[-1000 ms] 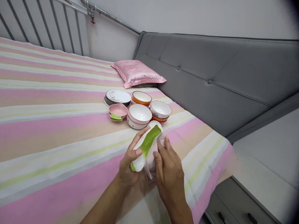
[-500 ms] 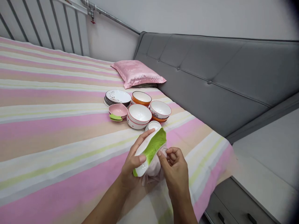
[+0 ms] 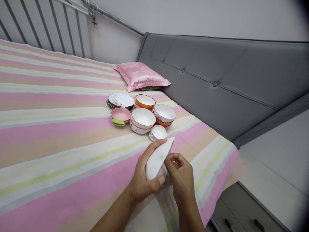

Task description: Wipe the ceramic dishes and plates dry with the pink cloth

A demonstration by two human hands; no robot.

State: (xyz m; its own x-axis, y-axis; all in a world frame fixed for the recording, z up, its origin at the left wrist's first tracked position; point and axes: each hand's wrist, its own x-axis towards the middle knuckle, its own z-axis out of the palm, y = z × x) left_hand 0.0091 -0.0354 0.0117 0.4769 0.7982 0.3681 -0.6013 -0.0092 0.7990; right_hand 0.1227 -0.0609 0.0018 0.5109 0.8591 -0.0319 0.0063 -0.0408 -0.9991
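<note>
A white leaf-shaped dish (image 3: 156,160) is gripped in my left hand (image 3: 142,180), fingers along its far edge and thumb at its near end. It is tilted so that its plain white underside faces me; its green inner face is nearly hidden. My right hand (image 3: 181,175) is closed beside the dish's right edge, pinching a pale pink cloth (image 3: 165,173) that shows only in part behind the dish. Just beyond my left fingertips stands a stack of small white dishes (image 3: 159,132).
On the striped bedspread (image 3: 72,154) stand a stack of plates (image 3: 120,100), pink dishes with green handles (image 3: 120,114) and several stacked bowls (image 3: 143,118). A pink pillow (image 3: 142,76) lies against the grey headboard (image 3: 205,67). A drawer cabinet (image 3: 260,206) is at lower right.
My left hand has turned the dish, so its green inner face no longer shows and its white underside does. My right hand stays close to the dish's edge with the cloth.
</note>
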